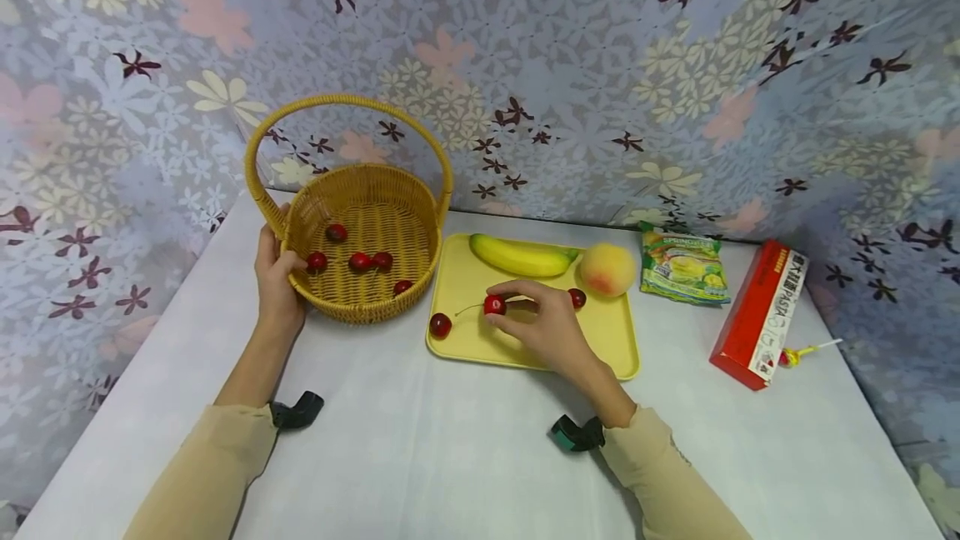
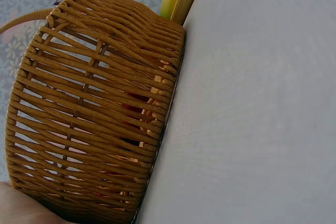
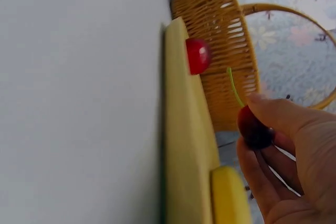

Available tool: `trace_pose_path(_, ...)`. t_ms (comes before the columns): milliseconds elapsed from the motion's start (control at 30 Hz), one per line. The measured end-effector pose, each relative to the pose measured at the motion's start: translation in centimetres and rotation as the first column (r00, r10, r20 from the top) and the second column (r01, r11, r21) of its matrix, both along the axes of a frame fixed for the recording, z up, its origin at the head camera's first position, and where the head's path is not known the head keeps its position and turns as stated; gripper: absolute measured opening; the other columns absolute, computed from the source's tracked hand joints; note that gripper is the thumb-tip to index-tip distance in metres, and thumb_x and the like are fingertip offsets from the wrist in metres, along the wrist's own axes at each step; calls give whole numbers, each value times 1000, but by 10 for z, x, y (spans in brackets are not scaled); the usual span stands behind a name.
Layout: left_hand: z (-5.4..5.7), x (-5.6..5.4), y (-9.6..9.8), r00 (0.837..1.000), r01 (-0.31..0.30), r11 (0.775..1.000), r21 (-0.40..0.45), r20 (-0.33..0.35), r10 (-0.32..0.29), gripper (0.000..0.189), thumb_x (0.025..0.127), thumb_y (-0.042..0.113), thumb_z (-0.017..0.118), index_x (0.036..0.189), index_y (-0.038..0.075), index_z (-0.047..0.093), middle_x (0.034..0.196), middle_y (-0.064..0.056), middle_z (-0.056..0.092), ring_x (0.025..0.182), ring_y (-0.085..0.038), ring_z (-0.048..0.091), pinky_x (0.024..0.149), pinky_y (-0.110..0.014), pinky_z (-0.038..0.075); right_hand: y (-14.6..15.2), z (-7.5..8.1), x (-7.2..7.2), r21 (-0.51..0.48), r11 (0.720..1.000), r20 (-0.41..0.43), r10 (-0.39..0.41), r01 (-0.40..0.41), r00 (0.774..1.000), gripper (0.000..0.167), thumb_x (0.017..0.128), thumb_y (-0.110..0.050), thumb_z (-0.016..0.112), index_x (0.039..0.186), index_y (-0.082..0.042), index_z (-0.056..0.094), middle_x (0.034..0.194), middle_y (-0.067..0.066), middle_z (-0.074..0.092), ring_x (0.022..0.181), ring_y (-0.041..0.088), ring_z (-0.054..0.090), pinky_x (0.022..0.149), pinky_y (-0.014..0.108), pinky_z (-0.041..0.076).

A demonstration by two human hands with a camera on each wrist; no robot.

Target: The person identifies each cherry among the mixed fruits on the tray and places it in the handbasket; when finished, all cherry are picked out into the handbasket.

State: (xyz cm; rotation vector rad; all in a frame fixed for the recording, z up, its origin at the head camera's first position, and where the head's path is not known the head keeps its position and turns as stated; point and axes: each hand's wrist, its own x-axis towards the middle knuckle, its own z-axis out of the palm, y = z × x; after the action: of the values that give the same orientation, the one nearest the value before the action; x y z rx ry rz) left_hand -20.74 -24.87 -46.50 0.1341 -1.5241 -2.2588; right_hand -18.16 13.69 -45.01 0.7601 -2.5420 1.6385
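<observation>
White tabletop (image 1: 412, 457) stretches back to a flowered backdrop (image 1: 525, 65). Above the yellow tray (image 1: 480, 348), the right hand (image 1: 551, 325) pinches a cherry (image 1: 494, 305) between thumb and fingers, its stem (image 3: 233, 86) free and pointing left. Another cherry (image 1: 440, 324) sits by the tray's near left corner, where the raised rim probably stops it rolling. Farther left, the left hand (image 1: 279, 290) grips the basket (image 1: 362, 311) by its rim, seemingly to steady it; the woven wall likely keeps the loose cherries (image 1: 361, 262) together. Banana (image 1: 522, 257) and peach (image 1: 607, 270) lie along the tray's far edge.
</observation>
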Motion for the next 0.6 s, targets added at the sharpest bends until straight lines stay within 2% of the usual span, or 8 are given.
trace_pose_path(100,-1,0,-1,1000,5,1000,-3,-1,-5,83,78,-9,37,155,18,48,163,-3,44,150,-23,39,122,-35,30,-9,8,-4,-19,1000,-32,-9,9,999,35,85,-9,87,118,-8,78,111,2,79,100,22,75,95,36,59)
trace_pose_path(300,-1,0,-3,1000,8,1000,-19,17,-8,83,79,-7,37,156,20,47,164,-1,43,151,-21,38,123,-33,30,-36,27,-18,-49,998,-102,-35,30,994,37,87,-16,87,123,-13,77,118,2,77,110,17,73,96,36,58)
trace_pose_path(433,-1,1,-4,1000,8,999,-33,26,-7,84,79,-6,38,157,22,47,165,0,43,152,-20,38,123,-33,29,-63,39,-27,-84,996,-147,-11,-1,989,36,89,-13,84,124,-7,76,118,6,77,112,22,73,95,46,59)
trace_pose_path(600,0,2,-2,1000,12,999,-43,26,-11,84,79,-6,38,158,23,46,165,0,43,151,-21,37,122,-35,28,-97,47,-38,-73,997,-188,12,-27,982,33,91,-11,82,123,-5,75,115,9,77,108,25,73,92,44,60)
